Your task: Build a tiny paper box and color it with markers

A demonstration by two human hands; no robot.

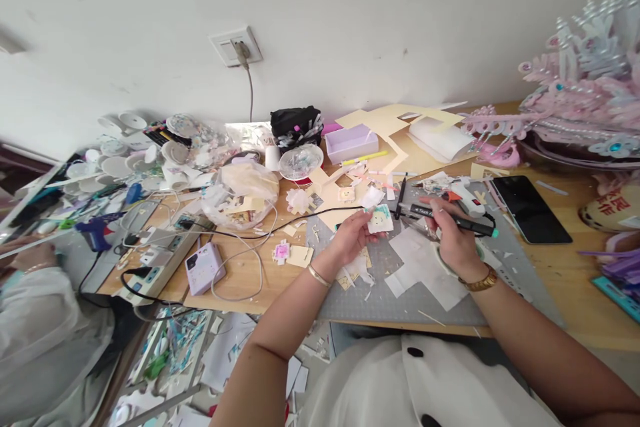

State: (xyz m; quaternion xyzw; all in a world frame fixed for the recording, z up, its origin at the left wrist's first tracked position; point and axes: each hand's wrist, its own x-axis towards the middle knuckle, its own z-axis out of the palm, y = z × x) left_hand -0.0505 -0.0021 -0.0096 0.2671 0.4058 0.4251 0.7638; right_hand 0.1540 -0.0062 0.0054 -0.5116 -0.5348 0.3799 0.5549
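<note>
Between the fingers of my left hand (351,238) is a small pale paper cutout (381,221) with a drawn face and a teal-coloured upper edge. My right hand (456,243) is closed round a black marker (467,222), its tip end pointing left towards the cutout and a green end at the right. Beneath both hands lies a grey cutting mat (520,283) with white paper pieces (425,273) on it. Partly hidden behind my right hand is a roll of tape (481,252). Another small face cutout (346,194) lies just beyond my left hand.
A tablet (531,209) lies right of the mat, near a white glue gun (469,199). Cables and a power strip (165,253) run across the left, beside a lilac box-shaped device (205,269). A lilac tray (351,144) stands behind. Another person's sleeve (45,307) shows at far left.
</note>
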